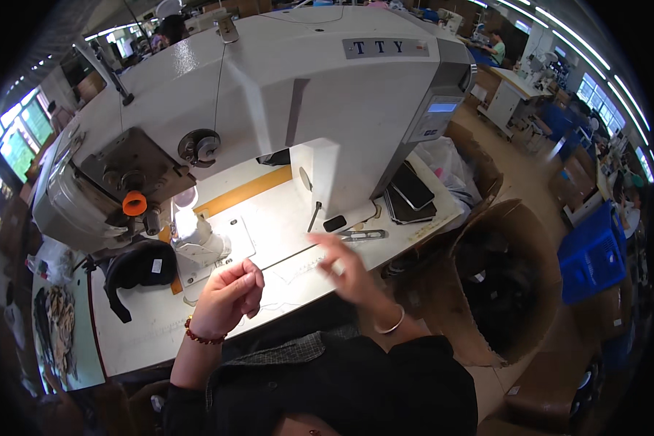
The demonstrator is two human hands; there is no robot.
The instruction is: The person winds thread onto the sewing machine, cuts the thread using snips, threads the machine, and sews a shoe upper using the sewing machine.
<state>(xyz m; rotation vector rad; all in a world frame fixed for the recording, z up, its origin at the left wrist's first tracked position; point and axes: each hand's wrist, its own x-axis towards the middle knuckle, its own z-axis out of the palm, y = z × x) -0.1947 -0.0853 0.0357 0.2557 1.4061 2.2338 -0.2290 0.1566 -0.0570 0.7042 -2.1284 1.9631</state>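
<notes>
My left hand (229,292) is closed in front of the sewing machine's post, its thumb and fingers pressed together. What it pinches, if anything, is too small to make out. A thin dark line runs from its fingertips toward my right hand (345,272); I cannot tell whether it is thread or a seam in the tabletop. My right hand hovers over the table's front edge, its fingers smeared by motion. Left of the white post (200,240), beneath the head of the large sewing machine (276,87), hangs a black sewn piece (142,272) with a white label.
Metal thread snips (363,235) lie behind my right hand, near a black phone (412,187) on dark notebooks. A large cardboard bin (541,283) holding dark pieces stands at the right, beside a blue crate (594,254). Fabric pieces (54,327) lie at the far left.
</notes>
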